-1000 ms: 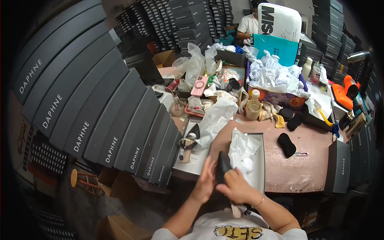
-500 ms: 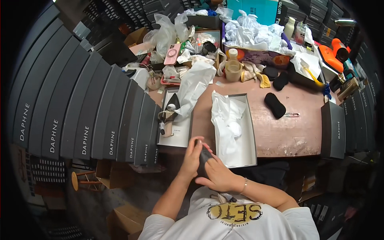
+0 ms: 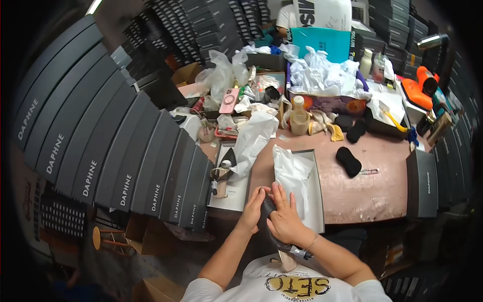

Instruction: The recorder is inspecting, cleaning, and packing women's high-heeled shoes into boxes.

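Observation:
Close to my body I hold a dark pointed shoe (image 3: 264,212) between both hands, toe away from me. My left hand (image 3: 251,213) is closed along its left side near the toe. My right hand (image 3: 288,219) grips it from the right, fingers long and pressed together over the upper. A pale beige part of the shoe and a dark strap with a light piece hang below my right wrist. Just beyond, an open shoe box (image 3: 315,201) holds white tissue paper (image 3: 293,173). Left of it, another open box (image 3: 232,197) contains a matching dark shoe (image 3: 221,173).
Tall stacks of dark grey shoe boxes (image 3: 113,136) flank the left side; more stand at the right (image 3: 421,176). On the pink table lie a black oval pad (image 3: 348,162), a bottle (image 3: 300,120), a pink phone (image 3: 229,100) and a box heaped with crumpled tissue (image 3: 327,75).
The whole view has tilted up, so the table sits lower in the picture. My right fingers have straightened along the shoe, and its beige part and strap now show below my wrist.

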The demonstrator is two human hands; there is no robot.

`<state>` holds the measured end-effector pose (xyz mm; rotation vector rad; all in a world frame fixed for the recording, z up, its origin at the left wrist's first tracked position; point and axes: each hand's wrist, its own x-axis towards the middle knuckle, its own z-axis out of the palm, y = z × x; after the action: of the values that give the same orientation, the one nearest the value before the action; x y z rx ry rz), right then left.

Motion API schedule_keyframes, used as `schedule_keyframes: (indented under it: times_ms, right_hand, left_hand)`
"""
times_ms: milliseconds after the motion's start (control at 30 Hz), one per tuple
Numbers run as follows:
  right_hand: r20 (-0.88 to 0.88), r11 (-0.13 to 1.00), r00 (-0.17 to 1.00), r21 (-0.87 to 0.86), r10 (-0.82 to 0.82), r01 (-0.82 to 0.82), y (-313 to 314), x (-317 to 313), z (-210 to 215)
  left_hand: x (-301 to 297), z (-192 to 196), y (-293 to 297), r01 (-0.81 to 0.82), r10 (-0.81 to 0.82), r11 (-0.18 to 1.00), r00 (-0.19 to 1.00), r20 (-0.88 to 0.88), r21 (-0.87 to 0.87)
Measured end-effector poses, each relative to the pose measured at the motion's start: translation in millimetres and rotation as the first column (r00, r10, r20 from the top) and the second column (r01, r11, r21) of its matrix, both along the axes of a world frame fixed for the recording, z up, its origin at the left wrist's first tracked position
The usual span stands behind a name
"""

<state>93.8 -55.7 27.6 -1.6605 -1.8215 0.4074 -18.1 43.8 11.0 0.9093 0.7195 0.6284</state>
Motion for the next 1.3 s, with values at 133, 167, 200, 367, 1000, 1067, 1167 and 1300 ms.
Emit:
schedule_keyframes:
  times_ms: [133,167,200,367,1000,1067,1167,1300]
  right_hand:
    - [0.074,0.995,0.994,0.059,-0.079,0.075,-3.5,-21.8,-33.7]
    - [0.091,0.993,0.993,0.104,-0.071,0.062,1.3,-19.8,-37.5]
    - [0.106,0.990,0.992,0.131,-0.066,0.051,2.3,-19.9,-38.5]
    - [0.044,0.997,0.996,0.025,-0.075,0.074,0.4,-26.4,-28.6]
    - [0.149,0.998,0.987,-0.031,-0.054,0.059,-30.1,-11.9,-35.6]
    - [0.179,0.999,0.983,0.043,-0.040,0.032,-26.2,-11.6,-39.3]
    - [0.219,0.998,0.975,0.056,0.022,-0.035,-22.1,-7.0,-16.5]
    - [-0.247,0.983,0.963,-0.113,0.110,-0.142,-20.5,15.4,-3.9]
  left_hand:
    - [-14.9,-15.6,-18.6,-0.065,0.078,0.994,0.984,-0.160,0.085]
    - [-13.1,-14.4,-18.5,-0.109,0.130,0.987,0.973,-0.189,0.118]
    - [-18.0,-17.8,-20.2,-0.109,0.130,0.988,0.971,-0.203,0.112]
    - [-17.7,4.9,-33.5,-0.073,0.121,0.971,0.971,-0.205,0.227]
    - [-4.6,-21.0,-42.8,-0.033,0.041,0.992,0.997,-0.059,0.124]
    - [-7.0,-20.8,-41.8,-0.037,0.061,0.985,0.988,-0.141,0.167]
    - [-8.8,-8.3,-36.0,-0.057,0.062,0.997,0.991,-0.117,0.049]
    - [-7.2,4.7,-11.0,-0.013,0.013,0.999,1.000,0.001,-0.048]
